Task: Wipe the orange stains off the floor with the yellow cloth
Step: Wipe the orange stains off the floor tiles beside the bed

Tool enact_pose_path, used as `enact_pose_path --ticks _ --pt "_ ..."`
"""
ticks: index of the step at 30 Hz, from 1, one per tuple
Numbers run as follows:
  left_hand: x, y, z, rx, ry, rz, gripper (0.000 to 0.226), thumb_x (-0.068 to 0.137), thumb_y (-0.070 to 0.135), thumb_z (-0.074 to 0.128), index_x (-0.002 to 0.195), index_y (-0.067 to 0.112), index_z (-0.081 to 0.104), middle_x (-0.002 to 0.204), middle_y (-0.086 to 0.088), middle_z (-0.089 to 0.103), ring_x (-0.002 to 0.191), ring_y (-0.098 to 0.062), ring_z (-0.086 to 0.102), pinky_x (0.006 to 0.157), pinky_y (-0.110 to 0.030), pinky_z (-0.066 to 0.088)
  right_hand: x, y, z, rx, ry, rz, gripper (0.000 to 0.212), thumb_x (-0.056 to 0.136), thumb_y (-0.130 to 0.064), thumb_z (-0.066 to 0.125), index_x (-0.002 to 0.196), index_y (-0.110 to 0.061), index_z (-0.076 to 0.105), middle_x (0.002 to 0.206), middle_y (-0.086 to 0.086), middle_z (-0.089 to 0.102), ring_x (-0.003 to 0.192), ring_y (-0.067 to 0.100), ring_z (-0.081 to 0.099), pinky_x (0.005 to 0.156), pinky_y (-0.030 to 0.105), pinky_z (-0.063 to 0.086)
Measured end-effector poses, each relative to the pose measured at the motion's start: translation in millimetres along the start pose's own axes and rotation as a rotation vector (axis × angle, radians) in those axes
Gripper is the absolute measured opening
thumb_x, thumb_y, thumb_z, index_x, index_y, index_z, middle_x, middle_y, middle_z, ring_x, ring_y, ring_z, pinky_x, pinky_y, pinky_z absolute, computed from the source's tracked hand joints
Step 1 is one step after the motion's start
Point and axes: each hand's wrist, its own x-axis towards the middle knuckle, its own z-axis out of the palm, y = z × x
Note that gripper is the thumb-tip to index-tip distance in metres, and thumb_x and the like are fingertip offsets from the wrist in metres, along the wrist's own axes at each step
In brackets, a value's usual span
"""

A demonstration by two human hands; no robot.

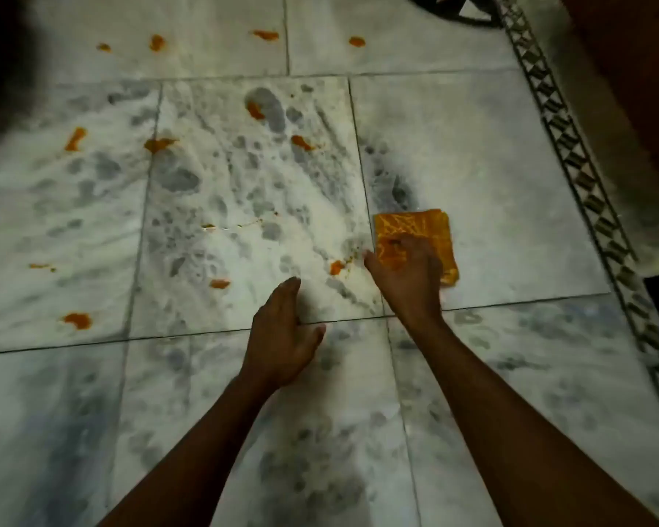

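The right hand (406,273) rests on the near edge of the folded yellow cloth (419,237), fingers curling onto it, while the left hand (282,336) hangs slack and holds nothing above the floor (491,146). Judged step: taking up the cloth; no wiping is evident. The next move calls for a firm grip, then a stroke left over the nearest orange stain (336,267), just beside the cloth.

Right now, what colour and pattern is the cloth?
Yellow-orange cloth with a paler criss-cross line pattern, seen in the head view.

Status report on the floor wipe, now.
Right hand on yellow cloth, grip unclear. Left hand open, empty. Orange stains remain across the floor. Nothing in the way.
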Motion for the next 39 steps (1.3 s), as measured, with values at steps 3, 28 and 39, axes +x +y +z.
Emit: enact_pose_path --ticks 3,28,39 --pt "-1 -29 30 0.235 0.015 0.083 0.090 0.097 0.066 0.045 0.167 0.016 0.020 0.177 -0.002 0.016 0.163 -0.020 0.016 0.128 -0.051 0.026 31 35 19 -0.326 -0.052 0.027 0.088 0.081 -0.081 0.063 0.148 -0.024 0.054 0.164 0.019 0.035 0.155 0.042 0.025 0.126 0.060 0.024" --pt "-5 -42 54 0.345 0.309 0.112 0.081 0.091 0.051 0.061 0.155 0.003 0.046 0.168 -0.013 0.038 0.156 -0.028 0.036 0.124 -0.050 0.034 43 51 104 -0.570 0.061 0.024 0.069 0.092 -0.067 0.031 0.156 -0.045 0.043 0.173 0.012 0.023 0.156 0.050 0.020 0.121 0.071 0.018" --pt "-66 -85 22 0.304 0.475 -0.295 0.086 0.091 0.056 0.052 0.155 0.000 0.042 0.170 -0.017 0.031 0.153 -0.038 0.036 0.124 -0.054 0.031 -10 77 71 -0.628 0.070 -0.079 0.067 0.094 -0.065 0.037 0.155 -0.040 0.049 0.169 0.016 0.033 0.151 0.052 0.032 0.118 0.068 0.028"
